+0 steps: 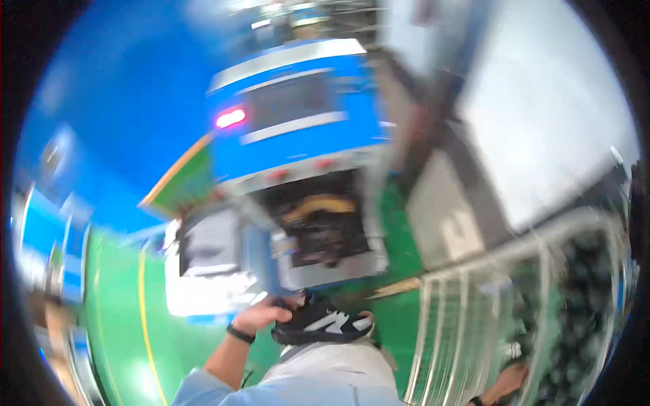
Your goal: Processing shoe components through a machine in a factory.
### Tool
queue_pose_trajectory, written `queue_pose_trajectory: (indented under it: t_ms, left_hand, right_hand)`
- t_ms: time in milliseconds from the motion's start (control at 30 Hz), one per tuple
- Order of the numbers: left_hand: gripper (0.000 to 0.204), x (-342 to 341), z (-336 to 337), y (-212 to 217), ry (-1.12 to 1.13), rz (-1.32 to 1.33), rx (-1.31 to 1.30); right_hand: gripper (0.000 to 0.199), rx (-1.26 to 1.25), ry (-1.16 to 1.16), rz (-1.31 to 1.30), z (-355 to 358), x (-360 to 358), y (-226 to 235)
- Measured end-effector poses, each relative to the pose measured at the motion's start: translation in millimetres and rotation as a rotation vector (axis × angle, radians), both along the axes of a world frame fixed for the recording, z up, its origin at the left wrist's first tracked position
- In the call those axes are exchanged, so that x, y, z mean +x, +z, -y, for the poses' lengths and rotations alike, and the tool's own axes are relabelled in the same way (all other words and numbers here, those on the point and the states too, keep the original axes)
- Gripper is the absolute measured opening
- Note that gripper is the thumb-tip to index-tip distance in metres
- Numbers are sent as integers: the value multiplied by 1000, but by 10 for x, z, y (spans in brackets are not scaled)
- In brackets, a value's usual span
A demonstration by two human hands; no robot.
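Note:
A black sneaker (319,327) with white markings lies across my front, just above my light clothing. My left hand (263,315) is closed on its left end, the thumb on top. At the lower right, my right hand (509,380) reaches in beside a pale metal rack (467,287). Its fingers look curled by a dark thing with small white marks (513,350); blur keeps me from telling what that thing is.
Ahead stands a blue machine (298,145) with a red light and a dark opening (321,233). A white tray-like part (210,291) juts out at its left. The green floor (122,325) carries a yellow line. Dark, blurred items (579,304) fill the rack's right side.

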State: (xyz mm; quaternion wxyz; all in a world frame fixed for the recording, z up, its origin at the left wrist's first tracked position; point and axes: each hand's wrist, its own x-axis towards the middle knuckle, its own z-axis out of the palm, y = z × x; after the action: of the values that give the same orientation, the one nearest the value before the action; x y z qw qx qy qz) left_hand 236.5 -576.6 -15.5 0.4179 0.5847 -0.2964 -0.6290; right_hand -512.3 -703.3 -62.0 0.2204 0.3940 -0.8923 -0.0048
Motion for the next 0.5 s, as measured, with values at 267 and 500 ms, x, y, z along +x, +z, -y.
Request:
queue_pose_trajectory:
  t_ms: [267, 500]
  left_hand:
    - [42, 1536, -2100, -756, 875, 414, 26]
    - [34, 2056, -2072, -1282, 248, 1012, 844]
  right_hand:
    - [23, 301, 1503, 815, 988, 4607, 773]
    - [29, -350, 2051, 811, 839, 7098, 1663]
